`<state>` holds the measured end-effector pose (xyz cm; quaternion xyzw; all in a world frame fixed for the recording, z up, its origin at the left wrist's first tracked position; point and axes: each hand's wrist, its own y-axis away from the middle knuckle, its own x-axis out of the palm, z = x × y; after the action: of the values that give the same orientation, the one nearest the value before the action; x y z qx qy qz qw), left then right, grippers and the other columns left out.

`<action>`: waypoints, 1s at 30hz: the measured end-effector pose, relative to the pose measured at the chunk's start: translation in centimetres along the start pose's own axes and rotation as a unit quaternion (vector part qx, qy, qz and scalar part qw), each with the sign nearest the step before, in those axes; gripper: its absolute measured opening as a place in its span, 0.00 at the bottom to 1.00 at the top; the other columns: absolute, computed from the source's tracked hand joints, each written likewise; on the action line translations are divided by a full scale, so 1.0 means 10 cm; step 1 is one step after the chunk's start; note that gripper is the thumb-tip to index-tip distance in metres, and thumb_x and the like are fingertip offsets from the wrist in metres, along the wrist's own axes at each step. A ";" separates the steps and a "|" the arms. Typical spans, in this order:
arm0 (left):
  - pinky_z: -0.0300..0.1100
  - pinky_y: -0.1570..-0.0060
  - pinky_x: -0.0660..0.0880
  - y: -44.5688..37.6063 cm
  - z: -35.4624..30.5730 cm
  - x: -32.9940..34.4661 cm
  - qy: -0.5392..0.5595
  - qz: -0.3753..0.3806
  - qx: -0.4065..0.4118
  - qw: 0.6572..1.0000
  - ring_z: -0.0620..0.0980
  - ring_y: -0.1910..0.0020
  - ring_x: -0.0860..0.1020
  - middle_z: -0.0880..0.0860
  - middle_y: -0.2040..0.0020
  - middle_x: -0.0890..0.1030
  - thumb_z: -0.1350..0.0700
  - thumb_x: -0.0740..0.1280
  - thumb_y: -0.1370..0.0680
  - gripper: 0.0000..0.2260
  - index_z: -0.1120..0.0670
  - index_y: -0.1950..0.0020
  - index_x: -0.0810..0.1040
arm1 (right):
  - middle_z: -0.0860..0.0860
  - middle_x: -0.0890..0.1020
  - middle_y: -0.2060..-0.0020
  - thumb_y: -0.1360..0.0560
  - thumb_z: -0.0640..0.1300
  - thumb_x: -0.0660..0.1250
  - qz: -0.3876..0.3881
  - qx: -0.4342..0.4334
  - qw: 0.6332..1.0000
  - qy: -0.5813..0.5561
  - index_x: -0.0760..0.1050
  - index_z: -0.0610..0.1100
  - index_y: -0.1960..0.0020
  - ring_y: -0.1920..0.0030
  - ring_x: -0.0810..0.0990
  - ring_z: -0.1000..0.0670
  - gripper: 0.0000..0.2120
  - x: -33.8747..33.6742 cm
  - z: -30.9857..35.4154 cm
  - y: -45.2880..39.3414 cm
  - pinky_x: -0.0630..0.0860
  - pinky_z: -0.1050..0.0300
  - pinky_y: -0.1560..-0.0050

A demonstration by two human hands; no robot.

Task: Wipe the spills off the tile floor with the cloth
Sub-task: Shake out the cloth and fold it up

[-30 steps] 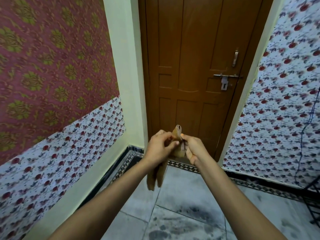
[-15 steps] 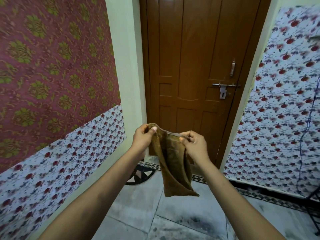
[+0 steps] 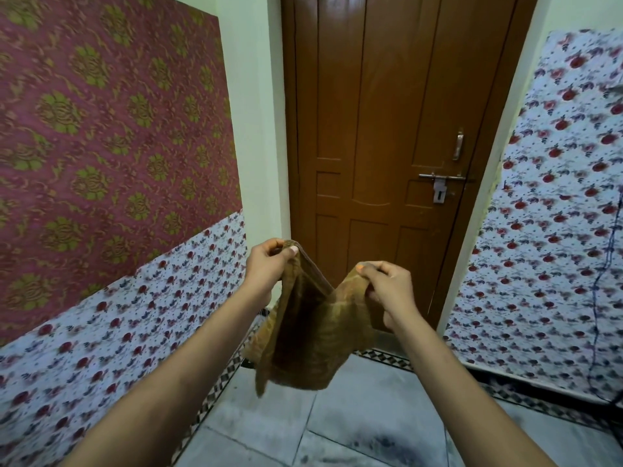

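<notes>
A brown cloth [image 3: 312, 338] hangs in the air in front of me, held up by its top edge at chest height. My left hand [image 3: 268, 267] pinches its left corner and my right hand [image 3: 386, 286] pinches its right corner, so the top edge sags between them. Below lies the grey tile floor [image 3: 269, 419], with dark smudged spills [image 3: 381, 444] near the bottom of the view, right of centre. The cloth hangs well above the floor and does not touch it.
A closed brown wooden door [image 3: 381, 146] with a metal latch [image 3: 440, 183] stands straight ahead. Patterned wall coverings [image 3: 111, 170] line both sides of the narrow passage. A patterned tile border [image 3: 215, 389] runs along the wall base. A dark cable [image 3: 603, 281] hangs at far right.
My hands have moved apart and spread the cloth, which was bunched between them a second ago. It now hangs wider and sags in the middle.
</notes>
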<state>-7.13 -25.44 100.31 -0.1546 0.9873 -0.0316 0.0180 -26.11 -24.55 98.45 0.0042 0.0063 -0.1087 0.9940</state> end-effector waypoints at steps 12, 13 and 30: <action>0.51 0.46 0.77 0.13 0.11 0.14 -0.111 0.095 0.091 0.985 0.51 0.53 0.81 0.52 0.58 0.83 0.62 0.71 0.28 0.07 0.49 0.59 0.82 | 0.43 0.82 0.62 0.25 0.32 0.65 0.097 0.105 0.979 -0.147 0.78 0.37 0.53 0.63 0.83 0.52 0.04 0.33 0.07 0.17 0.80 0.64 0.65; 0.51 0.45 0.77 0.13 0.12 0.14 -0.125 0.097 0.105 0.982 0.50 0.52 0.81 0.51 0.56 0.84 0.62 0.71 0.28 0.07 0.50 0.57 0.83 | 0.43 0.82 0.62 0.25 0.32 0.65 0.094 0.107 0.980 -0.140 0.78 0.37 0.53 0.62 0.82 0.51 0.04 0.33 0.07 0.17 0.80 0.64 0.65; 0.41 0.50 0.78 0.09 -0.03 0.19 -0.311 0.078 0.269 0.908 0.46 0.54 0.81 0.51 0.55 0.84 0.59 0.68 0.26 0.07 0.54 0.50 0.83 | 0.43 0.80 0.42 0.20 0.59 0.46 0.167 0.030 0.979 -0.109 0.55 0.46 0.25 0.34 0.70 0.45 0.27 0.23 0.06 0.08 0.59 0.47 0.31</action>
<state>-9.25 -25.11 100.53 -0.0680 0.8948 -0.2447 0.3673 -23.72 -24.30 99.07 0.0227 -0.1060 0.0592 0.9923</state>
